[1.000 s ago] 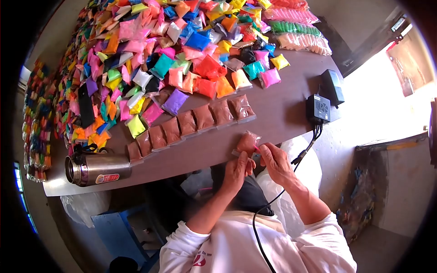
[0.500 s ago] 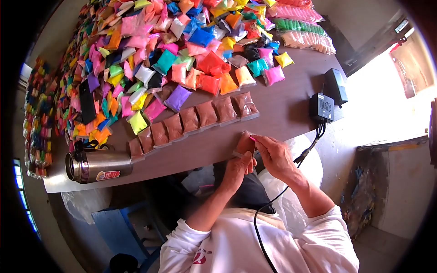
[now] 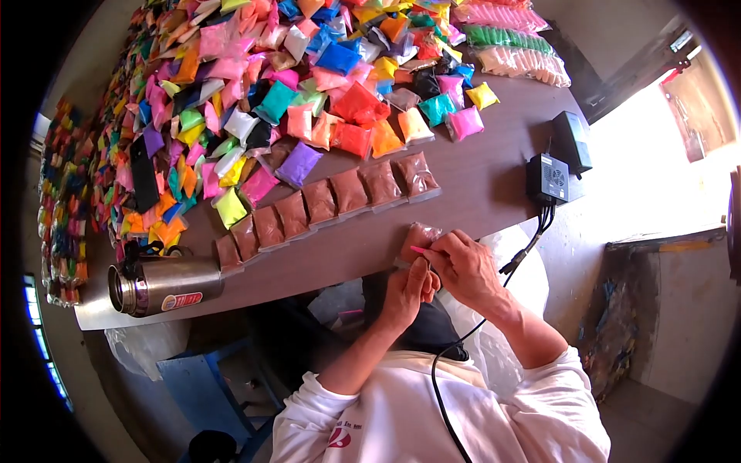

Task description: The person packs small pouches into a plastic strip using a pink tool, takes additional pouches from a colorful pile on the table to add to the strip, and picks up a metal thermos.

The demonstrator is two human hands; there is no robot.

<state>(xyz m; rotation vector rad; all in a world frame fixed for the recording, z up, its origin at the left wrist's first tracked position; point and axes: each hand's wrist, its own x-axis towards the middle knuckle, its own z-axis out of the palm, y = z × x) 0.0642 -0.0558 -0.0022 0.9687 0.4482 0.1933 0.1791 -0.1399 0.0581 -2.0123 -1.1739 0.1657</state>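
Left hand [image 3: 407,293]: pinching the brown packet [image 3: 421,233] by its lower edge
Right hand [image 3: 467,268]: fingertips gripping a slim pink stick [image 3: 417,249]
Packet: soft, clear-filmed, twelve o'clock from left hand
Brown row [image 3: 320,201]: flat, pillow-shaped, ten o'clock
Flask [image 3: 185,282]: steel cylinder, nine o'clock

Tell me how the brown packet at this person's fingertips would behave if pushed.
The brown packet would probably squash rather than stay stiff, since its filling bulges inside a thin wrapper. That shiny wrapper may slide fairly easily over the smooth-looking table. Its flattish pillow shape makes rolling unlikely.
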